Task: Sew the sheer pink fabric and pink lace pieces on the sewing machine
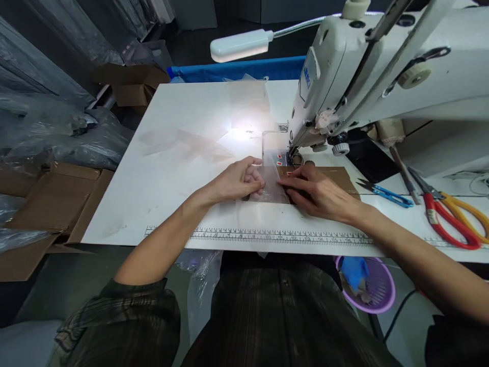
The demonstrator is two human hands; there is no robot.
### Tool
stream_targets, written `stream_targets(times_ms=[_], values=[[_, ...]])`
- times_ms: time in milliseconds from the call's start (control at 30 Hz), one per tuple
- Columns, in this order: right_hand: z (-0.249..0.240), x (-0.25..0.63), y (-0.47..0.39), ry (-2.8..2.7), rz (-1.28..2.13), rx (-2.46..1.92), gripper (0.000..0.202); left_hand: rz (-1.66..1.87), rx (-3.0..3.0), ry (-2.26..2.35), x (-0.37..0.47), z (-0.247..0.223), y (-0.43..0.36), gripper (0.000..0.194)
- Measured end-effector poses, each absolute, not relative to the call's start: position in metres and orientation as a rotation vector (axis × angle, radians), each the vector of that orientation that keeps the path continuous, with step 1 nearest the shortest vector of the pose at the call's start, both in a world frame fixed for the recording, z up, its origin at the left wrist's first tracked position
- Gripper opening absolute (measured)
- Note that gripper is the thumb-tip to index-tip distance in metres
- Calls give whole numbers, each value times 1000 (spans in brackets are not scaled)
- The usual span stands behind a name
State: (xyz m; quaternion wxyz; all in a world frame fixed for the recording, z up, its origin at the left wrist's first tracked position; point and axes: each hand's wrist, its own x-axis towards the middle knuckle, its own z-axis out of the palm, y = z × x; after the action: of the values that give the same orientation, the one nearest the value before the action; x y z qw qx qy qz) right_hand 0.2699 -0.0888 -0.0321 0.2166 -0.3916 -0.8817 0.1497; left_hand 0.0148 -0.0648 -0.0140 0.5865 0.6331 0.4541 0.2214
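Observation:
A sheer pale fabric piece [272, 189] lies on the white table just in front of the sewing machine's needle area [292, 153]. My left hand [239, 179] holds its left part, with thumb and fingers pinched together. My right hand [319, 191] rests at the fabric's right side, fingers bent and pressed down on it, close below the presser foot. Under my right hand a brown card or strip [338, 178] extends to the right. More sheer fabric [250, 104] lies behind the lit spot, and another thin piece [187, 145] is spread to the left.
Blue snips [393, 196], red-handled scissors [451, 224] and yellow-handled scissors [468, 211] lie at the right. A ruler strip [248, 235] runs along the front edge. A white lamp [241, 46] hangs above. Cardboard boxes [57, 196] stand left; a purple basket [382, 288] is below.

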Motion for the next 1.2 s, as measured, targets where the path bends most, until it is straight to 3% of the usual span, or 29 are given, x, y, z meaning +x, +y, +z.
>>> stream_targets(times_ms=[167, 400, 633, 900, 1200], values=[[-46, 276, -78, -2517, 145, -1089, 40, 634, 1573, 1264, 20, -17, -61, 76], [-47, 281, -74, -2429, 258, -1041, 40, 553, 1428, 1234, 16, -13, -58, 67], [-51, 280, -80, -2469, 256, -1020, 37, 599, 1606, 1428, 23, -13, -62, 78], [-52, 279, -73, -2503, 165, -1041, 39, 603, 1661, 1411, 18, -11, -61, 66], [-49, 288, -73, -2292, 411, -1015, 37, 627, 1547, 1402, 17, -16, -55, 62]])
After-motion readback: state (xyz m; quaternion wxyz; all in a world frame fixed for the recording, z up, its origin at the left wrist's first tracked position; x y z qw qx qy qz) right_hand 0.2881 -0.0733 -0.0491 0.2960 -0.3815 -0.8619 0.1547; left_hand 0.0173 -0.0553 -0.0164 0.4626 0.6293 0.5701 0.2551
